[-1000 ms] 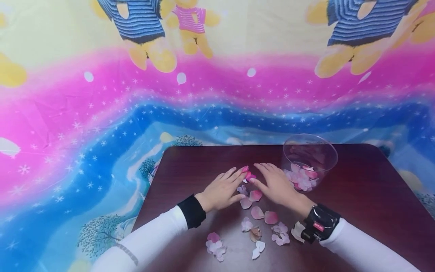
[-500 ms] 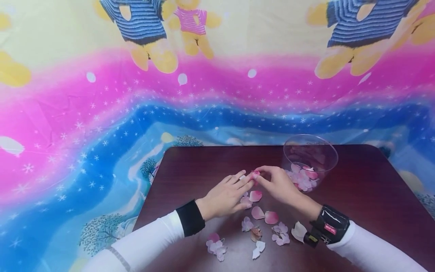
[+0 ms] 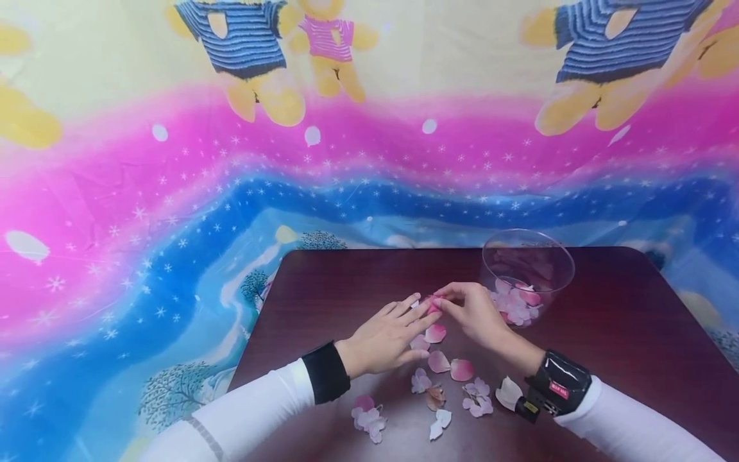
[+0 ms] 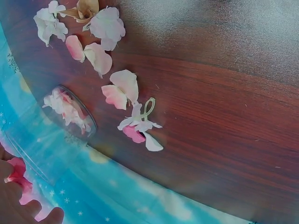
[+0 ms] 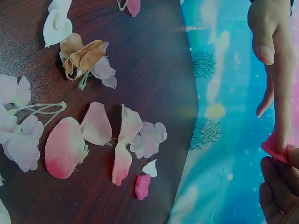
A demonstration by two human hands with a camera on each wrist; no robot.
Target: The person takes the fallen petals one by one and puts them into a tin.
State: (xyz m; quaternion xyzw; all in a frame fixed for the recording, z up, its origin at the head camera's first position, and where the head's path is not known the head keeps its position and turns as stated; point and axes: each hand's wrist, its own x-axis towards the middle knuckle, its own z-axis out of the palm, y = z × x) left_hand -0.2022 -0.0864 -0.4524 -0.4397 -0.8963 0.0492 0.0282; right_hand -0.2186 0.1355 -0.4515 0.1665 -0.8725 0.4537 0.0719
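In the head view my left hand (image 3: 381, 339) is stretched out above the table, its fingers straight and spread. At its index fingertip is a bright pink petal (image 3: 433, 303). My right hand (image 3: 479, 317) pinches this petal between thumb and fingers. The right wrist view shows the same pink petal (image 5: 274, 148) lying over the fingertip. Under and near the hands lie loose pink petals (image 3: 461, 369). A small deep-pink petal (image 5: 142, 186) and a white petal (image 5: 150, 168) lie close together on the table.
A clear plastic tub (image 3: 489, 273) holding petals stands right of my right hand. Nearer me lie pale pink blossoms (image 3: 477, 399), a brown flower (image 3: 435, 398), white petals (image 3: 440, 425) and a pink cluster (image 3: 368, 420). A patterned cloth (image 3: 369, 199) hangs behind the table (image 3: 623, 359).
One second ago my right hand was spread, apart from the left. It has since closed its thumb and fingers on the pink petal at the left fingertip. The left hand has shifted slightly right.
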